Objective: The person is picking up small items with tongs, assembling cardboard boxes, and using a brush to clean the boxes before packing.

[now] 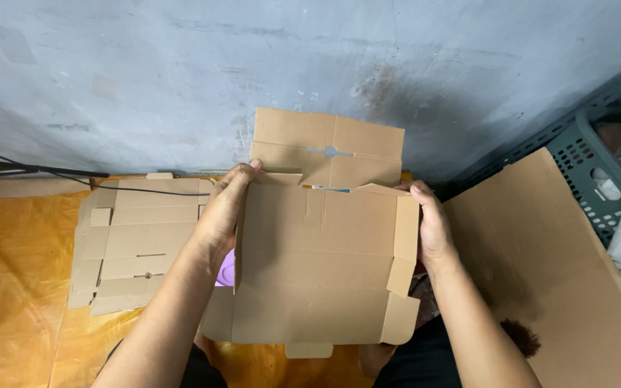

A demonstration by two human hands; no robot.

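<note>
From the head view, I see a dark grey slotted plastic crate [576, 154] at right holding white wrapped items. I count one stack of flat brown cardboard blanks [134, 241] at left and one large cardboard sheet [540, 266]. My left hand [223, 208] and right hand [429, 226] clamp the half-folded brown cardboard box [318, 266] by its sides, centre, above my lap; its slotted lid flap stands up.

Both bare forearms come up from the bottom and angle in toward the cardboard box [321, 259]. Left hand [223, 210] clamps its left edge, fingers curled over the top corner. Right hand [429, 228] grips its right side, thumb on top.
</note>
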